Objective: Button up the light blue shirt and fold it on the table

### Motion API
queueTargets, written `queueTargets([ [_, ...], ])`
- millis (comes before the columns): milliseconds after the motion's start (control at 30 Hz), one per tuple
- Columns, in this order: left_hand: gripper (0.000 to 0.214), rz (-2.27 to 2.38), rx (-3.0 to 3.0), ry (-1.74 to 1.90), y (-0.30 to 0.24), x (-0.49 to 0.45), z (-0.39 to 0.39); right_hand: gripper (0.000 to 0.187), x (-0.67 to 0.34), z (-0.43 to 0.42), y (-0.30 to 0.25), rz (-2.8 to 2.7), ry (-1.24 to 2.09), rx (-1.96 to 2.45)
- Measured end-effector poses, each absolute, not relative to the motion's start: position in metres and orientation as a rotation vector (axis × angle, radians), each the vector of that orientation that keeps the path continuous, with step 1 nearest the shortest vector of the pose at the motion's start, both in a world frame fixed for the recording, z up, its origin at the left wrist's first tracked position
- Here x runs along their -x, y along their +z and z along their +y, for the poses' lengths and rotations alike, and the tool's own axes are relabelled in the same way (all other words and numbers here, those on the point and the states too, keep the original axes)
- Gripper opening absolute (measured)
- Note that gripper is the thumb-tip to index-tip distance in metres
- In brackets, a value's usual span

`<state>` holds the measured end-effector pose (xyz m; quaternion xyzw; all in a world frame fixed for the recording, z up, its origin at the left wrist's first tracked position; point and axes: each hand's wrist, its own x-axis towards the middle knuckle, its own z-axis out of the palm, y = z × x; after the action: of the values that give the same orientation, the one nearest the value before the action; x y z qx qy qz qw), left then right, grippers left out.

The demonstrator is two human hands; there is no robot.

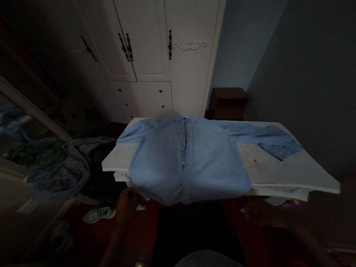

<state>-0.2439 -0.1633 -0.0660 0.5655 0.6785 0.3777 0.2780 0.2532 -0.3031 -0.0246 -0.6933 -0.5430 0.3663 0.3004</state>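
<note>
A light blue button-up shirt lies spread face up on a white board, sleeves stretched out to both sides. My left hand is at the shirt's lower left hem, fingers curled in; the dim light hides whether it grips the cloth. My right hand hangs below the board's near edge, under the shirt's lower right corner, very dark, with its fingers hard to make out.
A white wardrobe with dark handles stands behind the board. A heap of blue and green clothes lies to the left. A white shoe sits on the floor. A dark wooden stand is by the wall.
</note>
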Motion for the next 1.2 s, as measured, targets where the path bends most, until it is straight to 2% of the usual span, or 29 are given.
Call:
queueTargets([
  [100, 0.029, 1.661, -1.759, 1.122, -0.022, 0.200, -0.164, 0.025, -0.223, -0.273, 0.016, -1.822, 1.415, 1.535],
  [133, 0.028, 1.564, -1.810, 1.152, -0.009, 0.182, -0.161, 0.024, -0.210, -0.257, 0.029, -1.924, 1.422, 1.410],
  [267, 0.022, 1.174, -2.152, 1.093, 0.018, 0.116, -0.138, 0.028, -0.160, -0.185, 0.061, -2.157, 0.949, 1.130],
  [333, 0.019, 1.139, -2.287, 1.016, 0.016, 0.098, -0.123, 0.034, -0.143, -0.152, 0.063, -2.255, 0.695, 1.079],
  [433, 0.015, 1.181, -2.412, 0.885, 0.006, 0.088, -0.107, 0.046, -0.130, -0.116, 0.054, -2.444, 0.494, 1.106],
  [533, 0.020, 1.198, -2.454, 0.764, 0.000, 0.091, -0.099, 0.048, -0.125, -0.099, 0.043, -2.672, 0.396, 1.151],
  [667, 0.026, 1.205, -2.404, 0.749, -0.001, 0.095, -0.099, 0.031, -0.129, -0.092, 0.039, -2.780, 0.232, 1.106],
  [800, 0.024, 1.234, -2.332, 0.820, 0.000, 0.088, -0.104, 0.021, -0.138, -0.086, 0.033, -2.766, 0.175, 0.949],
  [1033, 0.016, 1.352, -2.265, 0.891, -0.001, 0.076, -0.106, 0.023, -0.135, -0.083, 0.011, -2.754, 0.062, 0.920],
  [1200, 0.016, 1.264, -2.297, 0.847, 0.001, 0.076, -0.102, 0.022, -0.133, -0.080, 0.011, -2.730, 0.149, 0.808],
])
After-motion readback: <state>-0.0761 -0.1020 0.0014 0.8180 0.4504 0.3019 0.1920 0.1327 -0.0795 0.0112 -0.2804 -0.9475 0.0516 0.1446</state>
